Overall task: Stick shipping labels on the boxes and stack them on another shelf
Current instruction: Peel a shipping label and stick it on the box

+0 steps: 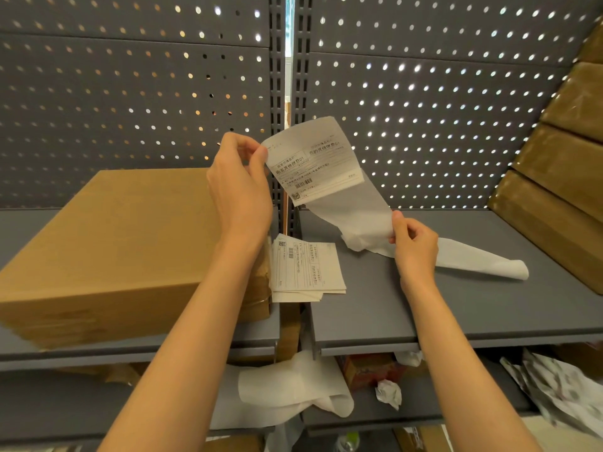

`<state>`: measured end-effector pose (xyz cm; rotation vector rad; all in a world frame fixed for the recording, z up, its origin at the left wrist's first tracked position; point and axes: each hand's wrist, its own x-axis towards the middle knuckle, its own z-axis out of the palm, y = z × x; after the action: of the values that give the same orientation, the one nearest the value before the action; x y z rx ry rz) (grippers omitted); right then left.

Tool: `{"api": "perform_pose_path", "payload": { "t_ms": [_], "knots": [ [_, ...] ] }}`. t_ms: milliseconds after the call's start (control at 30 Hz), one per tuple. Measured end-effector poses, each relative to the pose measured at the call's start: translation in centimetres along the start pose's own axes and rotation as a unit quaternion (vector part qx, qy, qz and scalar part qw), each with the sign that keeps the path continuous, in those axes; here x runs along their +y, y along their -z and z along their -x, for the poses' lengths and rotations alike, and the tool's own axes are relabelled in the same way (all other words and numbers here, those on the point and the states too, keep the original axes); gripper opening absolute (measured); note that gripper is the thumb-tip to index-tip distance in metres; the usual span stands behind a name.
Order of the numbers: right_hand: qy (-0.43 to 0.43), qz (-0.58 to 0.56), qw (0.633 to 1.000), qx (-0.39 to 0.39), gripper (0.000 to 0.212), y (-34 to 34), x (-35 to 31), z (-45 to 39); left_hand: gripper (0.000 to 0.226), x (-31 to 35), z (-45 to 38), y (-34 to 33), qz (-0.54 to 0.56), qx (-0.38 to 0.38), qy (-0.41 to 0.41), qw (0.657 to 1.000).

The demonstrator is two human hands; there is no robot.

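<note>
Left hand pinches the shipping label by its top corner; right hand grips the backing paper, above the shelf. Label looks thin, floppy, sticky-backed: hold edges. Box waits at left.

Two bare forearms, no sleeves, short-nailed fingers

The shipping label I hold is thin matt printed paper; its backing strip looks waxy, translucent and smooth. The box is plain matt brown cardboard with glossy clear tape at one edge. The shelf and perforated back panel are grey painted metal, smooth and dull.
</note>
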<state>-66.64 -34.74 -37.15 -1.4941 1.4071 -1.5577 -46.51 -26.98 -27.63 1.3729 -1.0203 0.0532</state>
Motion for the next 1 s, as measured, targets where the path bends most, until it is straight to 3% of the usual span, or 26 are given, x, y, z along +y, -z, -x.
{"api": "perform_pose_path", "payload": {
  "t_ms": [533,800,1000],
  "knots": [
    [-0.073,-0.011,0.991,0.107,0.042,0.4,0.1,-0.5,0.005,0.0,-0.1,0.1,-0.006,-0.001,0.011,1.000],
    [-0.070,-0.034,0.992,0.095,0.039,0.3,-0.7,-0.1,0.006,0.2,0.1,0.1,-0.001,-0.015,0.022,1.000],
    [-0.098,-0.112,0.987,0.061,0.037,0.3,-1.6,0.2,0.005,0.1,0.0,0.0,-0.009,-0.018,0.023,1.000]
  ]
}}
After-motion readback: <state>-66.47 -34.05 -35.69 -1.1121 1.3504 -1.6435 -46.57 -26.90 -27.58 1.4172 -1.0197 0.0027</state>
